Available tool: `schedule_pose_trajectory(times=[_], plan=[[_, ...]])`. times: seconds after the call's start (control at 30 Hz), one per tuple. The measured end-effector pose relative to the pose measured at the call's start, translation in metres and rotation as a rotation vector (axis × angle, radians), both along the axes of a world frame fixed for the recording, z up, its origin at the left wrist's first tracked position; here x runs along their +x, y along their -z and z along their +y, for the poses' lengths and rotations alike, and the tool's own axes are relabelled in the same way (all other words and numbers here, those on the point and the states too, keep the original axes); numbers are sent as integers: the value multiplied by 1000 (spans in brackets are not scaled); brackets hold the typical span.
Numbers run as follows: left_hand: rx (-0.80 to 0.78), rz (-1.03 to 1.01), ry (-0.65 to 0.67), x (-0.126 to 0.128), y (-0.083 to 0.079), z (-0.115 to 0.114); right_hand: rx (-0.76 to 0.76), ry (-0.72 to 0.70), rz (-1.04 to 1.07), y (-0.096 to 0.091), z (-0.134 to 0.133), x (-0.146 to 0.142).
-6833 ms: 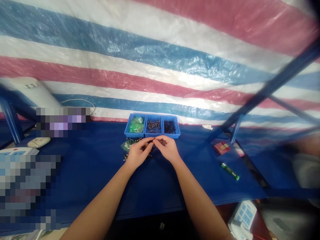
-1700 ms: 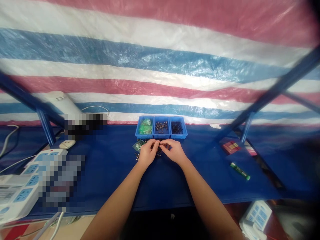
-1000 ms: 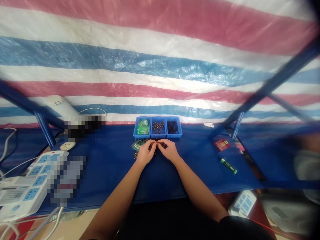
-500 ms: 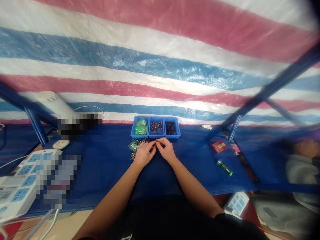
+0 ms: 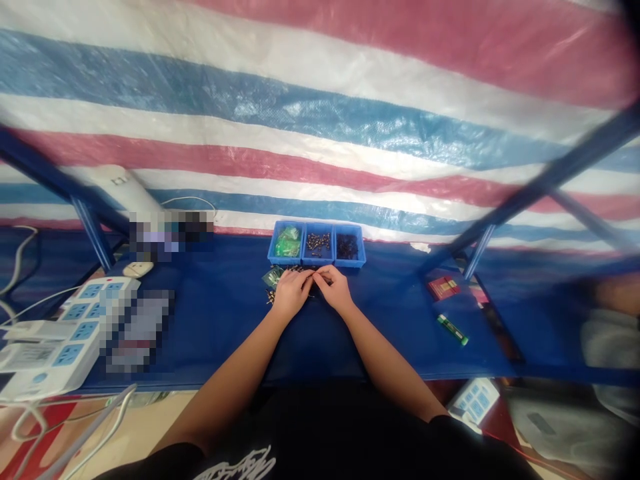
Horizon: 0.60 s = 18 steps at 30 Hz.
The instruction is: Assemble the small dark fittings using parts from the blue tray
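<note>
My left hand and my right hand meet at the fingertips, just in front of a row of blue bins. Both are closed in a pinch; whatever lies between the fingers is too small to make out. Partly under and behind my left hand is a pile of small brass-coloured metal parts, beside a small green packet. The left bin holds green-and-clear plastic pieces. Similar metal parts lie in the middle bin, and small dark pieces in the right one.
On the left of the blue table stand a white power strip with cables and a blurred-out flat object. To the right lie a red box and a green tube. A striped sheet hangs behind, between blue metal bars.
The view has shifted slightly, so the table and bins sit a little higher and further right. My hands stay together at the fingertips.
</note>
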<state>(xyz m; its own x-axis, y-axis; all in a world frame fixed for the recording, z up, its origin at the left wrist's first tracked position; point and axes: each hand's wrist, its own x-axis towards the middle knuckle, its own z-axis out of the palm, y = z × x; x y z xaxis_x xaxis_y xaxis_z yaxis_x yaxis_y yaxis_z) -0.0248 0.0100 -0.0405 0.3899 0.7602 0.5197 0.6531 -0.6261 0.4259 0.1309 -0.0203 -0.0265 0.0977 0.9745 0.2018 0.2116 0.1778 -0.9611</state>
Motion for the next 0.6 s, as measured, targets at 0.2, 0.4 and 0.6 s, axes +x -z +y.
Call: schedule_pose_trajectory(times=[0.2, 0.4, 0.6], plan=[[-15, -60, -23, 0, -1, 0, -10, 47, 52, 6, 6, 3], [-32, -58, -8, 1, 0, 0, -6, 9, 78, 10, 7, 8], [-26, -83, 12, 0, -2, -2, -27, -2, 117, 9, 6, 9]])
